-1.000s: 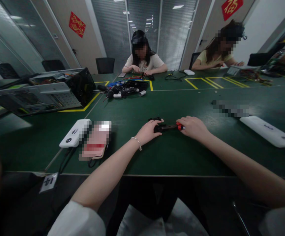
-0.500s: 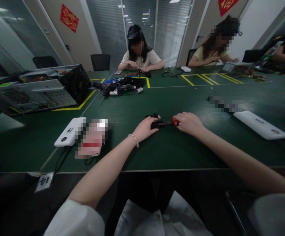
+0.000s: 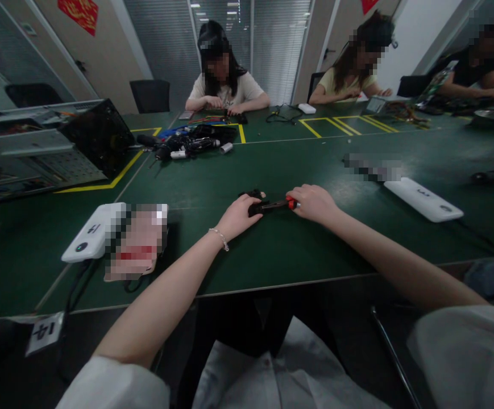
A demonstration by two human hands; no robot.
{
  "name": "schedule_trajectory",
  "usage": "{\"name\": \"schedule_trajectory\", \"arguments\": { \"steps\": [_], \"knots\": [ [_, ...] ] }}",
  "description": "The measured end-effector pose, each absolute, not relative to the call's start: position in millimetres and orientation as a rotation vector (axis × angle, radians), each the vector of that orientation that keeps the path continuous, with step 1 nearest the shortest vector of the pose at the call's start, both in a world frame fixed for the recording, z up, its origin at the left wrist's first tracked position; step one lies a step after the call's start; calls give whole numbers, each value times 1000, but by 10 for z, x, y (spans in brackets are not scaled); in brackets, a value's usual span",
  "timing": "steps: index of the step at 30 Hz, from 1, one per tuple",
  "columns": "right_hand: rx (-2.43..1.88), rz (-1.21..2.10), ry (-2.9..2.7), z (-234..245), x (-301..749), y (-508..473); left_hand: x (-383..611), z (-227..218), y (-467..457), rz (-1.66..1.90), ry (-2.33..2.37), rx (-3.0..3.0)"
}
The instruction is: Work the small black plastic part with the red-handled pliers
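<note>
Both my hands are close together over the green table, in the middle of the view. My left hand [image 3: 239, 217] wears a bracelet, and its fingers are closed around a small black part [image 3: 255, 209]. A further dark piece with a pale tip [image 3: 255, 194] shows just beyond those fingers. My right hand [image 3: 315, 202] is wrapped around a red-handled tool [image 3: 291, 203]; most of the handle is hidden in the palm. From it a dark narrow shaft [image 3: 274, 205] points left and meets the black part. The tool's exact kind is too small to tell.
On the left lie a white power bank [image 3: 95, 233] and a phone [image 3: 138, 244]. An opened computer case [image 3: 54, 150] stands behind them, beside a heap of black cables [image 3: 195, 142]. Another white power bank [image 3: 423, 199] lies right. Several people sit across the table [image 3: 178, 196].
My view has turned a little to the right, so everything sits further left in the picture. My hands keep the same hold, black part and tool still touching.
</note>
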State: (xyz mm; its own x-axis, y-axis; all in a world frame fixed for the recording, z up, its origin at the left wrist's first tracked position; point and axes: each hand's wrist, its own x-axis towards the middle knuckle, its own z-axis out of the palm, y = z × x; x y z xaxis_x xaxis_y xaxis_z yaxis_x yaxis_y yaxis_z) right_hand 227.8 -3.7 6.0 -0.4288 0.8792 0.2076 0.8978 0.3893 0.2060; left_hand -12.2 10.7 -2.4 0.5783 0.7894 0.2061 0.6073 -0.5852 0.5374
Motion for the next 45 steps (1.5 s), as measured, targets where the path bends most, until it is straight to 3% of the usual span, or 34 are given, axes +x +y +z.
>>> {"name": "schedule_trajectory", "arguments": {
  "steps": [45],
  "knots": [
    [-1606, -483, -2559, 30, 2299, -40, -128, -63, 132, 616, 1114, 2362]
  ]
}}
